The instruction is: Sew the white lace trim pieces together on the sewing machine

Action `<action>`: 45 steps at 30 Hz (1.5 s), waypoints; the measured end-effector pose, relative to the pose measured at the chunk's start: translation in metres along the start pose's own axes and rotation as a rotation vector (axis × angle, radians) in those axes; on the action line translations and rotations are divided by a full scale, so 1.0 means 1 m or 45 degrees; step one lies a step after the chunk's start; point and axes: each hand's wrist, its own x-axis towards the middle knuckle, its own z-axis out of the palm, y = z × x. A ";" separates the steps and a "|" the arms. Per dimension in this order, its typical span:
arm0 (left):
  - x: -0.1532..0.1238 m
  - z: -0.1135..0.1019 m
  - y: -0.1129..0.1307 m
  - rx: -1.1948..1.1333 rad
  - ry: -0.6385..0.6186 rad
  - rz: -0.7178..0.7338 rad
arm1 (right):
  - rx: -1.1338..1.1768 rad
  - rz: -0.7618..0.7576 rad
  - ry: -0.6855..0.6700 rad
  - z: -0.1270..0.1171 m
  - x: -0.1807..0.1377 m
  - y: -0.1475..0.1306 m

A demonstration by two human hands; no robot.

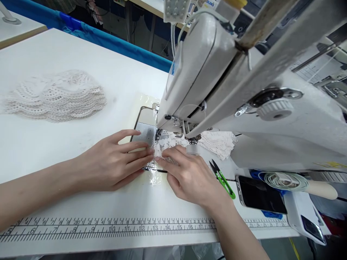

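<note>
White eyelet lace [162, 141] lies under the presser foot area of a sewing machine [200, 68] and spreads out to the right behind the needle. My left hand [111, 162] lies almost flat beside the metal needle plate [145, 133]. Its fingers are stretched out, with several fingertips touching the lace's left edge. Close on the right, my right hand [187, 173] has its fingers bent and pressed together on the lace's near edge. The thumb side of that grip is partly hidden, and so is the needle tip.
A stack of white lace pieces [59, 95] rests on the table at left. Green thread snips [222, 179], a phone [261, 194] and a coil of pale cord [284, 180] lie on the right. A printed ruler [108, 229] runs along the table's front edge.
</note>
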 end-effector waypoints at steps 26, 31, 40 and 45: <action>0.003 0.001 0.000 0.025 0.011 -0.001 | -0.068 0.030 -0.057 -0.002 -0.001 -0.003; 0.004 0.001 0.000 0.016 0.021 -0.012 | -0.066 0.046 -0.074 -0.002 0.000 -0.004; 0.004 0.004 -0.003 0.009 0.011 -0.020 | -0.072 0.056 -0.061 -0.001 0.001 -0.003; 0.006 0.004 -0.007 0.081 0.013 0.045 | -0.091 0.055 -0.013 0.000 0.001 -0.001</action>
